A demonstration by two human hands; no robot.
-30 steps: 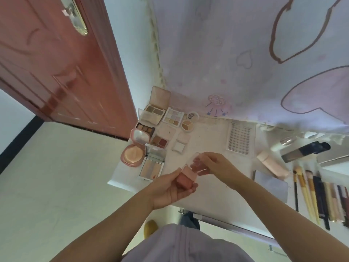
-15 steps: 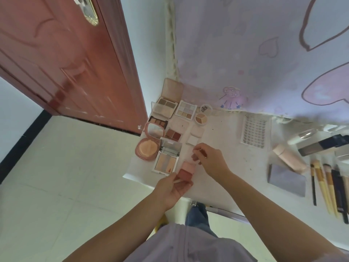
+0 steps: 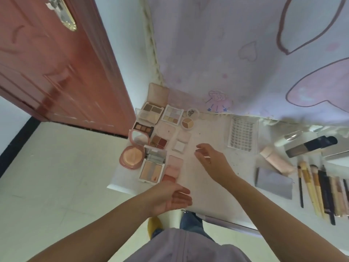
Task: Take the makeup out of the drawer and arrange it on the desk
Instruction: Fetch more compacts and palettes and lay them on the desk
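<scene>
The worktop (image 3: 213, 186) now carries the pink blush case (image 3: 172, 170), set open beside the palettes (image 3: 151, 170) near the front edge; a second ago both hands held it. That piece looks placed. The left hand (image 3: 170, 198) hangs empty with fingers relaxed just off that edge, and the right hand (image 3: 211, 159), its grip loose and empty, hovers over bare surface between the palettes and the brushes (image 3: 317, 188).
</scene>
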